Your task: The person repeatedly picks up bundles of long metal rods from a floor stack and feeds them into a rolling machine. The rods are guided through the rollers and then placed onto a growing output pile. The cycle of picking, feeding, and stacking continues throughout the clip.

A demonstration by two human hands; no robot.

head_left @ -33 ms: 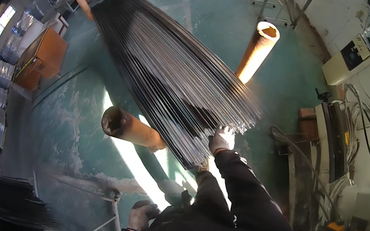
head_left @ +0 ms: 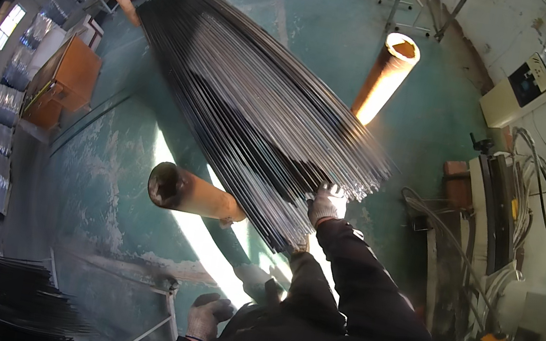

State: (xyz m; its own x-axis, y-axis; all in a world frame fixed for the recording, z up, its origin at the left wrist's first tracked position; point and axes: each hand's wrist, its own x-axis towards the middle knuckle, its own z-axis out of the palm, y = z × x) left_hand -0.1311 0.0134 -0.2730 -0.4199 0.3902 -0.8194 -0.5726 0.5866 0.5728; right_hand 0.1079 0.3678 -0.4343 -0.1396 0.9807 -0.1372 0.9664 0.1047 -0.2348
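Rods (head_left: 251, 87): long, thin, mostly dark, massed in one broad bundle; laid diagonally through the middle of the view, near ends toward lower right, far ends toward upper left; bright glints at the near ends.
Right hand (head_left: 327, 205): in a pale knit glove, back upward, touching the near ends of the rods; fingers part bent (firm grip or mere contact, cannot tell).
Left hand (head_left: 207, 315): gloved likewise, low in view, well apart from the rods; fingers loosely curled, half open, nothing seen in hold.
Left tube (head_left: 204, 195): tan, hollow, darkened at the mouth; just beside the bundle.
Right tube (head_left: 383, 81): similar, strongly sunlit; at the opposite side of the bundle.
Far tube (head_left: 125, 3): tan, near the far ends.
Metal frame (head_left: 172, 316): thin-barred, near the left hand.
Second bundle (head_left: 20, 301): dark, lower left.
Floor (head_left: 125, 146): green, worn pale in patches.
Cabinet (head_left: 68, 78): brown, at left.
Control box (head_left: 508, 101): pale, by the right-hand wall (head_left: 485, 25).
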